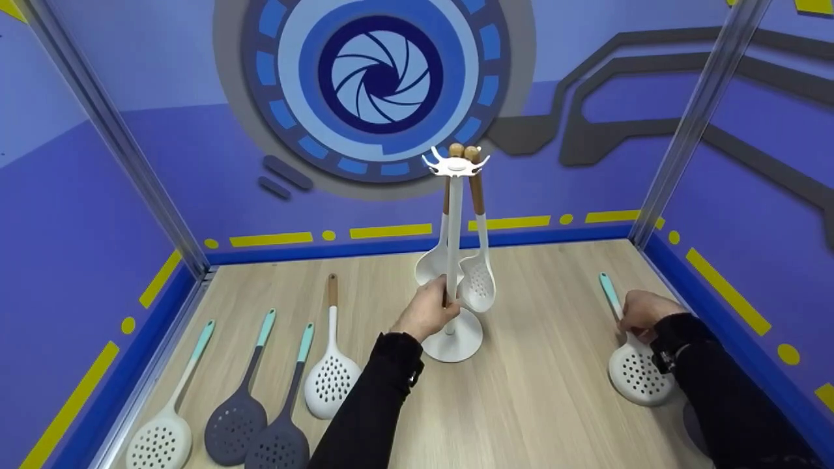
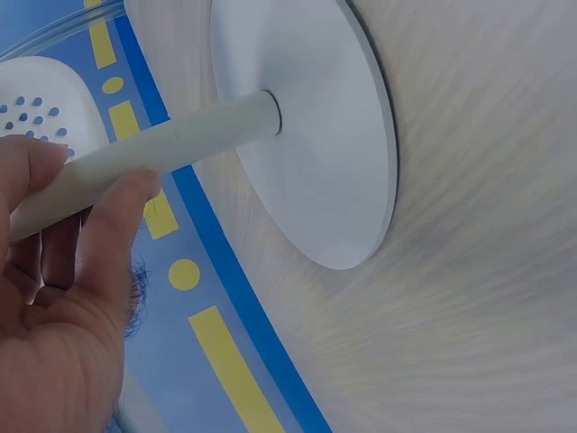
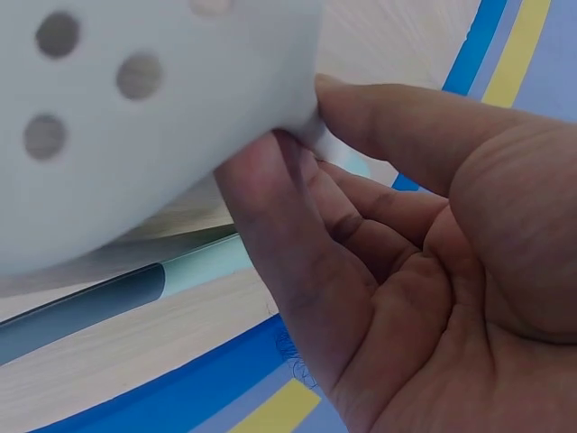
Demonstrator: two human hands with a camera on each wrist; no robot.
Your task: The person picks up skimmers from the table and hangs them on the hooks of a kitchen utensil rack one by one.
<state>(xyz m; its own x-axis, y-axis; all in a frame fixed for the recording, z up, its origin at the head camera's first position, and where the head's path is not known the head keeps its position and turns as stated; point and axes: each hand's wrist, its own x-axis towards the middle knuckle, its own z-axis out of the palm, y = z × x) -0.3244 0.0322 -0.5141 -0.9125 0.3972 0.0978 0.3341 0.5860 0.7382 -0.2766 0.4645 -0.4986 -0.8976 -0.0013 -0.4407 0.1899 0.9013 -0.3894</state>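
Blue-and-purple walls are enclosing the wood-grain tabletop, which is stretching between a white stand and, near the right edge, a white skimmer. The stand is rising upright; the skimmer's long axis is running front to back. The left hand is grasping the stand's pole; the right hand is pinching the skimmer below its turquoise handle, pointing rearward.
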